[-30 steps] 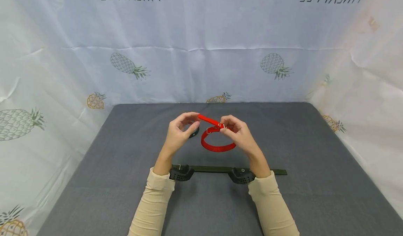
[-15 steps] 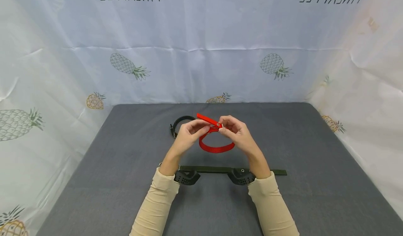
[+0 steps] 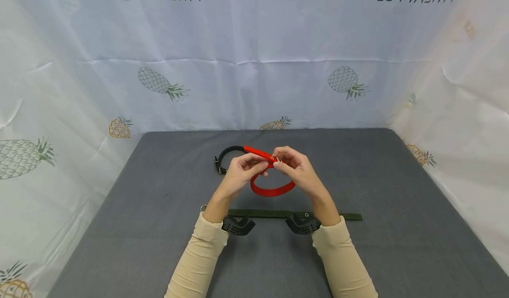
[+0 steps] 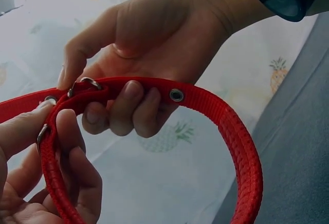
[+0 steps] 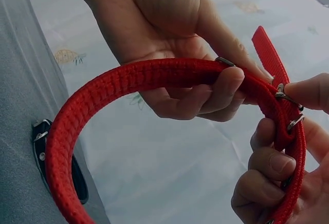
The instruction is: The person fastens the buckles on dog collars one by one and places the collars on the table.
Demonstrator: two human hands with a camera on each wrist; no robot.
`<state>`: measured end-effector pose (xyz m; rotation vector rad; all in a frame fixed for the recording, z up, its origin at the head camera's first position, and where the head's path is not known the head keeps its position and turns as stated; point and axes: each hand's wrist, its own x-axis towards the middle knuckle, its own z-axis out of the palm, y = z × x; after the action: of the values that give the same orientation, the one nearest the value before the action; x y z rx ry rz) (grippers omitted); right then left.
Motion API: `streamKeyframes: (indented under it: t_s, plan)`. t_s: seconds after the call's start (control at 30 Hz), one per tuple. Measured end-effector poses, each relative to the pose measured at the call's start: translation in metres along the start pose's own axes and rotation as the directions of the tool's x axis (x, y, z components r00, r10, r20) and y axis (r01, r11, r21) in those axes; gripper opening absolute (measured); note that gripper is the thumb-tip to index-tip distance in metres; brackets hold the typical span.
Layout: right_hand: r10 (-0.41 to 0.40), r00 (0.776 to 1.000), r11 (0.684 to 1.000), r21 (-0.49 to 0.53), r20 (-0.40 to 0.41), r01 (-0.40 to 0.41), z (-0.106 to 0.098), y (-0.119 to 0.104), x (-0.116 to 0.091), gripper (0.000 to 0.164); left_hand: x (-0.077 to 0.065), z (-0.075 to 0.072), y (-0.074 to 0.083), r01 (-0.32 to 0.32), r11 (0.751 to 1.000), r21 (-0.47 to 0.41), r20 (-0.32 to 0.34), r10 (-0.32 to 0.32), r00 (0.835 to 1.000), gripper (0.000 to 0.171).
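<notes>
A red collar forms a loop above the table, held between both hands. My left hand pinches its strap beside the buckle, thumb and fingers on either side. Opposite it, my right hand grips the collar at the metal fittings. In the right wrist view, a metal buckle has the strap's free end sticking up past it, with the right thumb pressed against the metal. A metal eyelet shows on the strap in the left wrist view, close to the right fingers.
A black collar lies looped on the grey table, behind the left hand. Closer to the body, a dark green strap lies straight across under both wrists. A pineapple-print curtain hangs around the table.
My left hand has left the strap's free tip and moved right to the strap beside the buckle. The black collar shows more fully now. My right hand has barely shifted.
</notes>
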<state>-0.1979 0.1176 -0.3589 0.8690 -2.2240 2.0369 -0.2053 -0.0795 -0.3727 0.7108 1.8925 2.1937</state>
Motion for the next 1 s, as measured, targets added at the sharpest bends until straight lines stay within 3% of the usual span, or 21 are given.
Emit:
streamKeyframes:
  t_s: [0.4, 0.8, 1.0]
  plan:
    - [-0.005, 1.0, 1.0, -0.009, -0.012, 0.005, 0.002, -0.002, 0.0, 0.021, 0.001, 0.006, 0.0, 0.009, 1.0, -0.028, -0.041, -0.01, 0.999, 0.007]
    - [-0.05, 0.998, 0.998, -0.048, -0.028, 0.049, 0.005, -0.005, 0.001, 0.018, 0.001, 0.01, 0.004, -0.012, 1.0, -0.018, -0.082, 0.011, 0.997, 0.004]
    - [-0.053, 0.998, 0.998, -0.033, -0.028, 0.052, 0.006, -0.004, 0.001, 0.019, 0.001, 0.013, 0.004, -0.005, 1.0, 0.0, -0.092, 0.005, 0.996, 0.013]
